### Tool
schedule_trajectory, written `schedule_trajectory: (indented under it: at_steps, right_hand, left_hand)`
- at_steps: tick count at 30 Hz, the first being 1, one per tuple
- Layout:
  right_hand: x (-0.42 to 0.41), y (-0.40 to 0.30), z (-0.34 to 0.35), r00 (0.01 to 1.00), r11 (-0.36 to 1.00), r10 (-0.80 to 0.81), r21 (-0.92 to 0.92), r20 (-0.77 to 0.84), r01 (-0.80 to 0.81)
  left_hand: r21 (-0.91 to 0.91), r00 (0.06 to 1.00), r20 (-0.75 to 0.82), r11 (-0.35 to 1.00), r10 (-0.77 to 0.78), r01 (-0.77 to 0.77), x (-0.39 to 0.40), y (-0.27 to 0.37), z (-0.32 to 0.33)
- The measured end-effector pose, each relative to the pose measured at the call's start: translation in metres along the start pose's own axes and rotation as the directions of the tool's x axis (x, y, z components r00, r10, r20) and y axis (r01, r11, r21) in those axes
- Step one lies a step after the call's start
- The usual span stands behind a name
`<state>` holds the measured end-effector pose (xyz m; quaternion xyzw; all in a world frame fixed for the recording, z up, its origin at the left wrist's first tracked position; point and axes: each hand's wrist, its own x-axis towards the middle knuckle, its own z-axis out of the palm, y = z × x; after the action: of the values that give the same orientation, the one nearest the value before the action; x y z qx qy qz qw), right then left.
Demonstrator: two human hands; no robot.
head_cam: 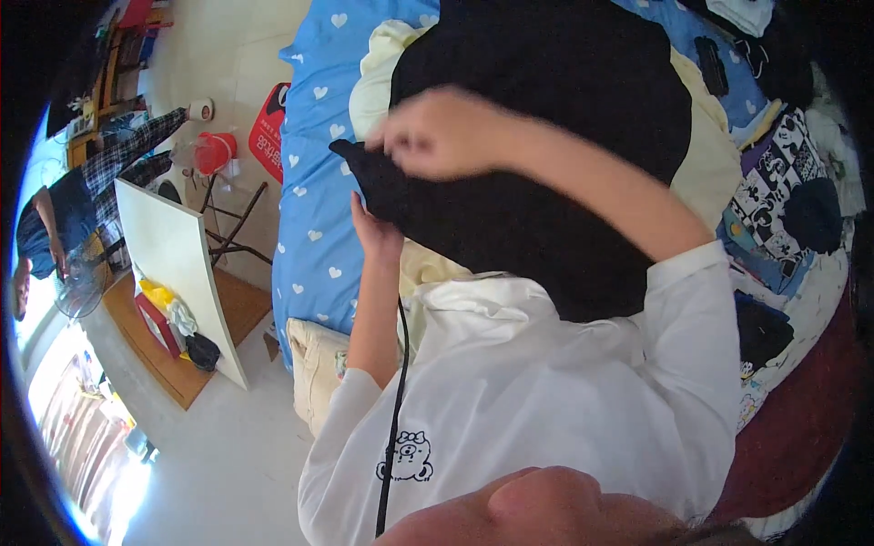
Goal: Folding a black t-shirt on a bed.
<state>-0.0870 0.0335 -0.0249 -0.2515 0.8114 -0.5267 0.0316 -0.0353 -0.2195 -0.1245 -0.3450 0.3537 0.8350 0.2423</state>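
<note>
A large piece of black cloth, likely a garment, is spread before me over pale yellow bedding. My left hand is at its near left edge, with the thumb side showing and the other fingers hidden under the fabric; it grips that edge. My right hand reaches across from the right above the same corner. It is blurred by motion, its fingers curled, and whether they pinch the cloth does not show. The corner of the cloth sticks out to the left past both hands.
Under the bedding lies a blue sheet with white hearts. Folded clothes are piled at the right. Beige fabric lies by my left elbow. On the left are a white board, a red bucket and another person beside a fan.
</note>
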Motion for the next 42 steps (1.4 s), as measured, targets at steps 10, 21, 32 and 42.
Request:
schedule_trajectory:
  at_steps: [10, 21, 32, 42]
  right_hand:
    - [0.037, 0.186, -0.146, 0.956, 0.596, 0.07, -0.756, -0.286, -0.27]
    - [0.095, 0.225, -0.09, 0.985, 0.241, 0.15, -0.969, 0.084, 0.046]
    - [0.096, 0.231, -0.123, 0.971, 0.335, 0.064, -0.911, -0.231, -0.239]
    - [0.05, 0.189, -0.198, 0.971, 0.58, 0.05, -0.784, -0.236, -0.221]
  left_hand:
    - [0.151, 0.991, 0.051, 0.982, -0.125, 0.116, -0.055, -0.009, 0.025]
    - [0.395, 0.935, 0.082, 0.873, -0.344, 0.286, -0.063, 0.011, 0.004]
    - [0.272, 0.991, 0.104, 0.961, -0.085, 0.054, -0.092, -0.002, 0.023]
    - [0.679, 0.648, 0.734, -0.219, 0.205, -0.7, -0.125, -0.008, 0.076]
